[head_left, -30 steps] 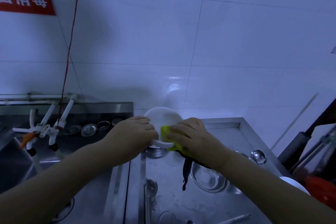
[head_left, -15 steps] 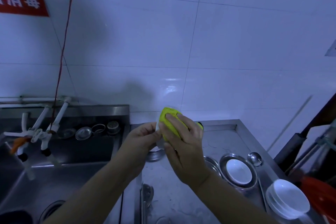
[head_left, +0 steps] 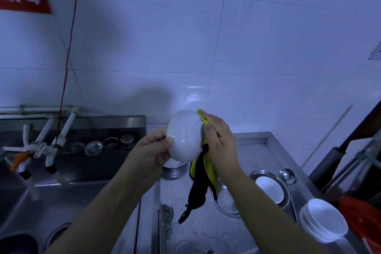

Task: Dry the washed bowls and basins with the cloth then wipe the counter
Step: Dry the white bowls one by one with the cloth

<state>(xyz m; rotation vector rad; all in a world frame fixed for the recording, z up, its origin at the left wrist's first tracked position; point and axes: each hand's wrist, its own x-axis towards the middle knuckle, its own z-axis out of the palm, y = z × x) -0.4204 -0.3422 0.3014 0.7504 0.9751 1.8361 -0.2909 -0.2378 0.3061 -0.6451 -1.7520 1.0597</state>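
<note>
Holding a white bowl (head_left: 185,136) above the steel tabletop (head_left: 257,150), tilted with its outer underside toward the camera: left hand (head_left: 152,150), fingers and thumb curled onto the bowl's left rim, grip closed on it. Right hand (head_left: 220,140) at the bowl's right edge, fingers curled around a yellow-and-black cloth (head_left: 203,173) pressed against the bowl; the cloth's loose end hangs down toward the tabletop. On the tabletop, right of the hands: one white bowl inside a steel basin (head_left: 286,187), a second steel basin (head_left: 226,204) just beside it, partly behind the right forearm, a stack of white bowls (head_left: 323,220) near the right edge, a steel ladle (head_left: 287,175). Left: steel sink (head_left: 61,196) with white taps (head_left: 47,146).
</note>
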